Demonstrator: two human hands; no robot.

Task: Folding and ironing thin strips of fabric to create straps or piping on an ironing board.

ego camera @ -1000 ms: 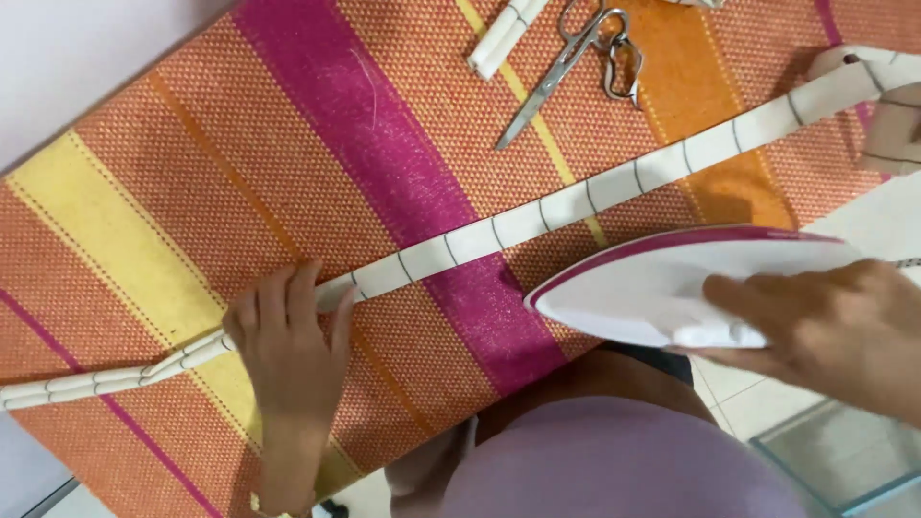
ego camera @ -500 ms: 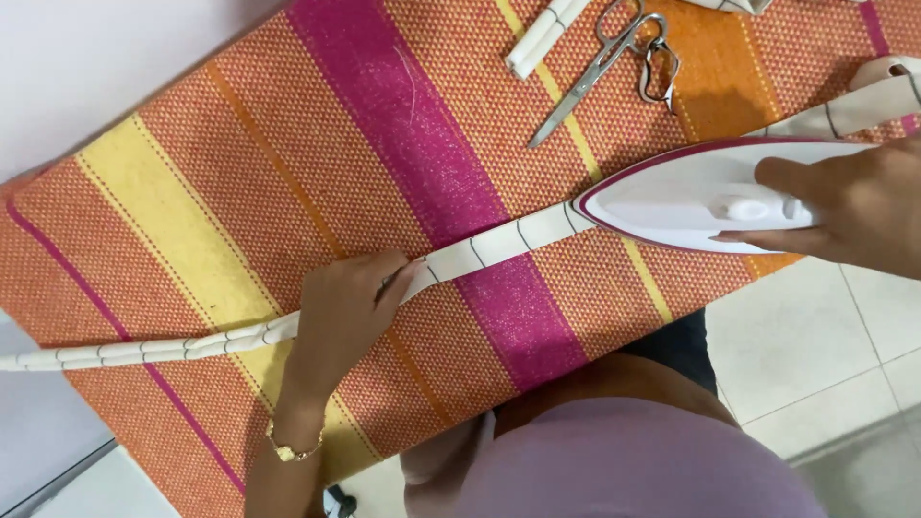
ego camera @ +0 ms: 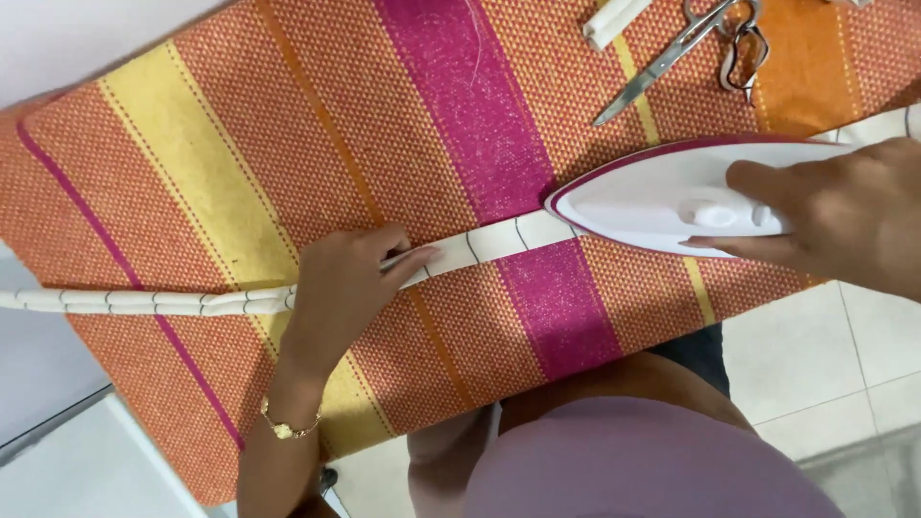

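Observation:
A long narrow white fabric strip [ego camera: 489, 240] with thin dark cross-lines lies across an ironing board [ego camera: 240, 163] covered in orange, yellow and magenta stripes. My left hand [ego camera: 350, 288] presses the strip flat on the board, fingertips pointing right along it. My right hand [ego camera: 844, 216] grips the top of a white iron [ego camera: 662, 197] with a dark red rim. The iron's tip rests on the strip, a short way right of my left fingertips. Left of my hand the strip runs off the board's edge.
Metal scissors [ego camera: 686, 48] and a short white folded strip [ego camera: 614, 19] lie at the board's far edge. A gold bracelet [ego camera: 288, 427] is on my left wrist. Pale floor tiles [ego camera: 825, 355] show at the lower right, and my lilac top [ego camera: 633, 460] below.
The iron has slid left along the strip toward my left hand. My left hand has shifted right along the strip, and the view has moved closer.

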